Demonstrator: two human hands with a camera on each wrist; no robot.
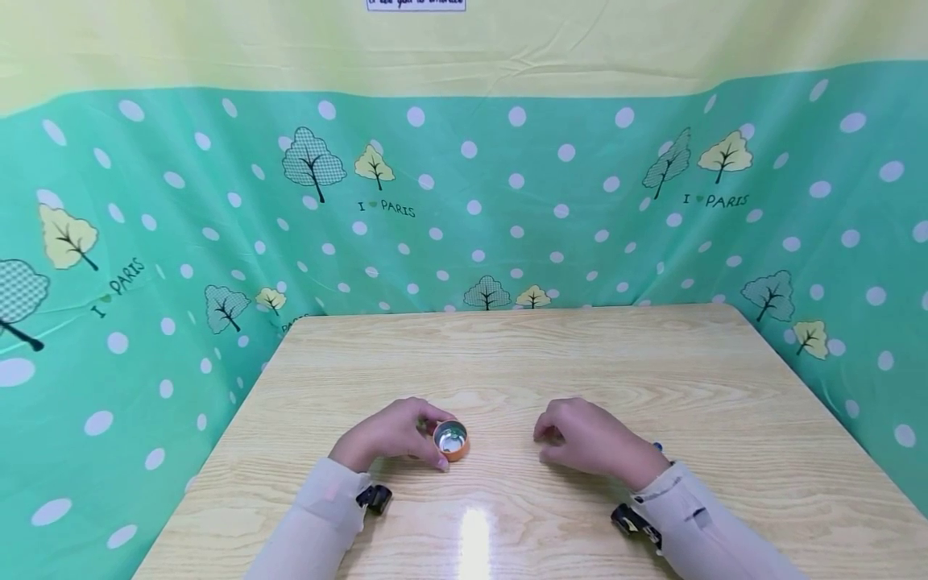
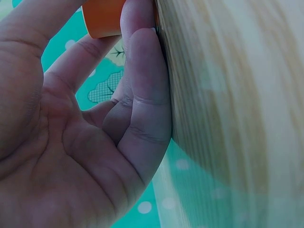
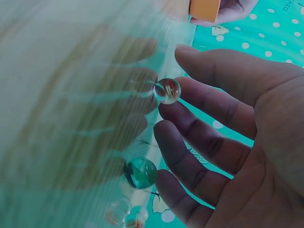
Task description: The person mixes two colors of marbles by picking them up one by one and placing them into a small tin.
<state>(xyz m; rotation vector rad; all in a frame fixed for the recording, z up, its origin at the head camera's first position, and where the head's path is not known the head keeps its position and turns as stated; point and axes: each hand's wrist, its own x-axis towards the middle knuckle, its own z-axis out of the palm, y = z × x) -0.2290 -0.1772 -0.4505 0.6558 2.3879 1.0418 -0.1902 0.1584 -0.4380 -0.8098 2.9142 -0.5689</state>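
My left hand [image 1: 395, 431] pinches a small round orange tin [image 1: 457, 453] between thumb and fingers. The tin stands with its silvery inside facing up. Its orange wall [image 2: 102, 19] shows at the top of the left wrist view, where the curled lower fingers lie along the tabletop. To the right, my right hand [image 1: 590, 439] is low over the table, fingers loosely bent and thumb apart from them. A clear marble with red swirls [image 3: 167, 91] sits on the table at the fingertips in the right wrist view. A green marble [image 3: 141, 173] lies by the little finger.
More marbles [image 3: 136, 218] lie at the bottom of the right wrist view. A small blue thing [image 1: 658, 446] shows beside the right wrist. The wooden table [image 1: 507, 354] is bordered by a green dotted curtain [image 1: 449, 225] at the back and sides.
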